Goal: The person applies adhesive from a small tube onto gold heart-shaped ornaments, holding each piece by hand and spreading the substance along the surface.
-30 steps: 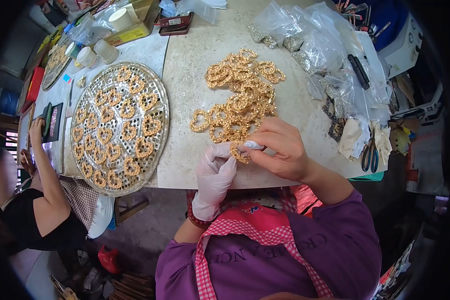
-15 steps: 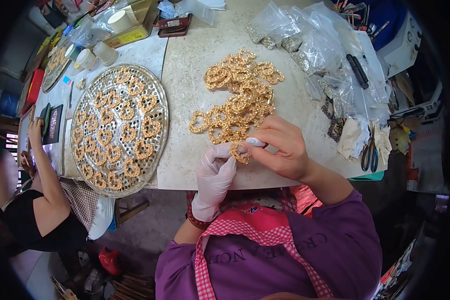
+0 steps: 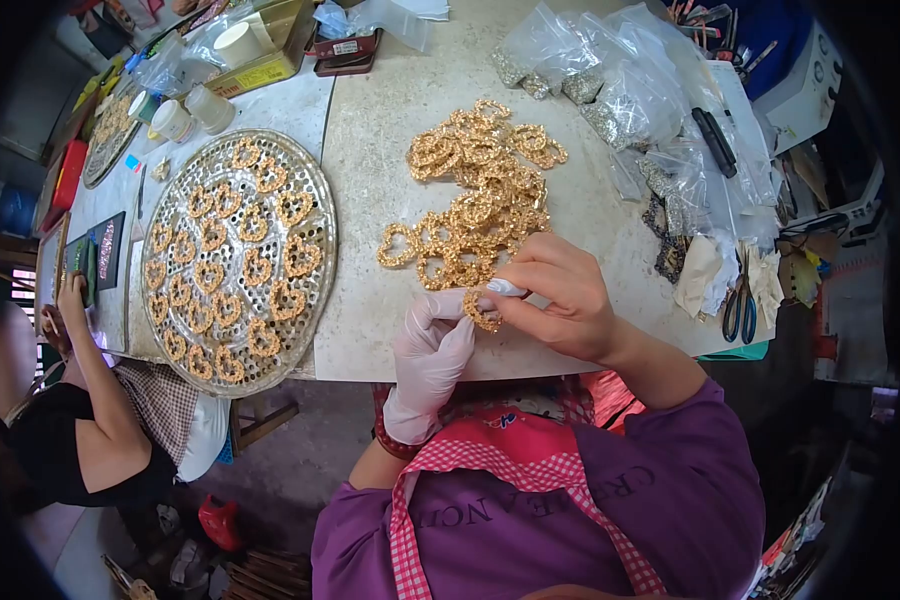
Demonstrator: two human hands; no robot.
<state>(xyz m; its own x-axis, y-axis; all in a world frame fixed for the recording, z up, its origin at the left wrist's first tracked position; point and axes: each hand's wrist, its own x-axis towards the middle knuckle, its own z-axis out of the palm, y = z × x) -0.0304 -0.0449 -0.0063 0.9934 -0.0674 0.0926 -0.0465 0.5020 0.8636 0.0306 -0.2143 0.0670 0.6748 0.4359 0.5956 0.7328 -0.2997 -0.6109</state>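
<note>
My left hand (image 3: 432, 352), in a thin white glove, is closed and pinches a gold heart-shaped openwork ornament (image 3: 482, 312) near the table's front edge. From the other side my bare right hand (image 3: 558, 302) comes in with bent fingers, its fingertips at the ornament's upper edge. White material (image 3: 505, 287) shows on one of its fingertips. Whatever lies between these fingers is too small or hidden to name. Just beyond both hands is a heap of similar gold heart ornaments (image 3: 485, 195), overlapping one another.
Left of the heap, a round perforated metal tray (image 3: 325, 240) bears several spaced gold hearts. Clear bags of small silvery pieces (image 3: 620, 100), a black marker (image 3: 714, 142) and scissors (image 3: 740, 312) lie at right. Jars (image 3: 210, 108) stand behind the tray. A co-worker (image 3: 100, 420) sits at left.
My right fingertips have shifted slightly inward over the ornament, which now shows less of its opening. My left hand barely moves. The co-worker's arm at left has moved lower.
</note>
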